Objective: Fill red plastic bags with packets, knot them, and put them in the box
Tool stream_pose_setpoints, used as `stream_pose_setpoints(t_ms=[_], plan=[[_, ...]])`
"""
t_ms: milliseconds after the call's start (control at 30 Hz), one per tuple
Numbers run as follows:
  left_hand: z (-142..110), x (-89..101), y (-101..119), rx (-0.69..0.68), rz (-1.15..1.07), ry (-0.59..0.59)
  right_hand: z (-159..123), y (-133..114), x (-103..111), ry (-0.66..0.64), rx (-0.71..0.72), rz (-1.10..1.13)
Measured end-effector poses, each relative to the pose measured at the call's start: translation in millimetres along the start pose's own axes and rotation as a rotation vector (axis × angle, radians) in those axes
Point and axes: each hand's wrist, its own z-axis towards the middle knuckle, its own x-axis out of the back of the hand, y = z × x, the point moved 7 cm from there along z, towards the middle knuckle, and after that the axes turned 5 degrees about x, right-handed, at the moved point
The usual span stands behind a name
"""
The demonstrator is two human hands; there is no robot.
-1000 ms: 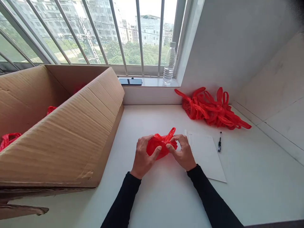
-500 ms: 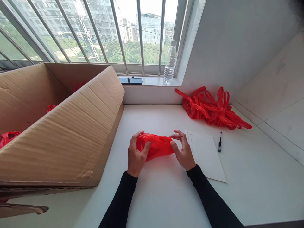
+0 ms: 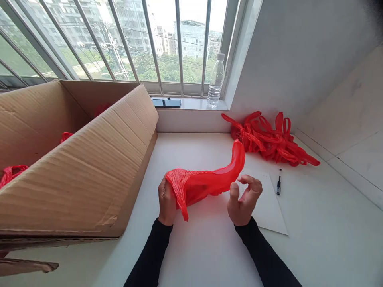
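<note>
A thin red plastic bag (image 3: 206, 181) stretches sideways above the white tabletop, its right end curling upward and one corner drooping on the left. My left hand (image 3: 166, 202) grips the bag's left end, with its fingers partly covered by the plastic. Just right of the bag, my right hand (image 3: 245, 200) is apart from it, thumb and forefinger separated and the other fingers bent. Nothing shows between those fingers. Under and beyond the right hand lies a white sheet of paper (image 3: 269, 211).
To the left stands a large cardboard box (image 3: 98, 171) with red plastic inside. Several knotted red bags (image 3: 269, 137) are heaped at the back right. A black pen (image 3: 279, 183) lies beside the paper. The windowsill holds a water bottle (image 3: 215, 81) and a phone (image 3: 166, 103).
The compact red bag has opened out, its right end now rising. My right hand has come off it and moved right, while my left hand keeps its grip.
</note>
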Motion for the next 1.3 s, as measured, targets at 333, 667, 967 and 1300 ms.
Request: stream_pose_setpoints(t_ms=[333, 667, 967, 1300], plan=[[-5, -12.3, 12, 0.031, -0.001, -0.051, -13, -40, -53, -0.568, 0.157, 0.103], [0, -14.0, 1, 0.028, 0.071, -0.127, -37, -21, -68, -0.957, -0.149, 0.195], [-36, -46.3, 16, -0.307, 0.638, -0.270, -35, -9, -73, -0.925, -0.239, -0.002], [9, 16.1, -2, 0.138, 0.302, 0.147, -24, 20, -65, -0.723, -0.279, -0.095]])
